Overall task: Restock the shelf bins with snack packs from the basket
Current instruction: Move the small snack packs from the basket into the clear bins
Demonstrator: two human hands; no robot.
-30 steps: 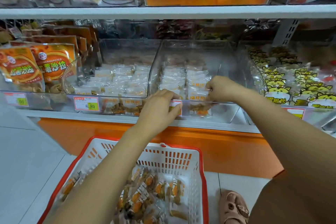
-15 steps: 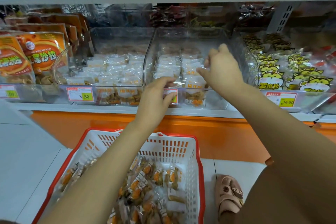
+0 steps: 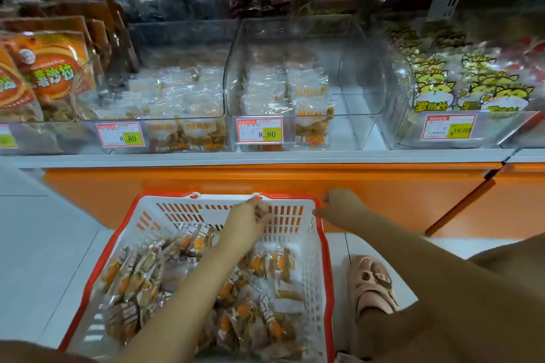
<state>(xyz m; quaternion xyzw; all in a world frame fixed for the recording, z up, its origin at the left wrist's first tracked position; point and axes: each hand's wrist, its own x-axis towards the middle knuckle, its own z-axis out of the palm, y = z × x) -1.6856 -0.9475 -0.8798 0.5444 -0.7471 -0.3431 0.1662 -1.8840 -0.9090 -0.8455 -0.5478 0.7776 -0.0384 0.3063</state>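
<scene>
Snack packs (image 3: 138, 280) lie in the basket (image 3: 177, 203) under the left hand (image 3: 246, 224)

A: What sort of place?
B: Shop, def. Shelf (image 3: 295, 157) w/ clear bins (image 3: 348, 68) on it, price tags (image 3: 259, 130) along its front, 8.80 etc. Red-rimmed shopping basket (image 3: 326, 244) on floor (image 3: 44, 244) below shelf.

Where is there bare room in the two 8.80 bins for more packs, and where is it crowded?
The middle bin is bare along its right side, between the stacked packs and its right wall. The left bin is crowded across its width. In the basket, only the far right corner shows bare floor.
</scene>
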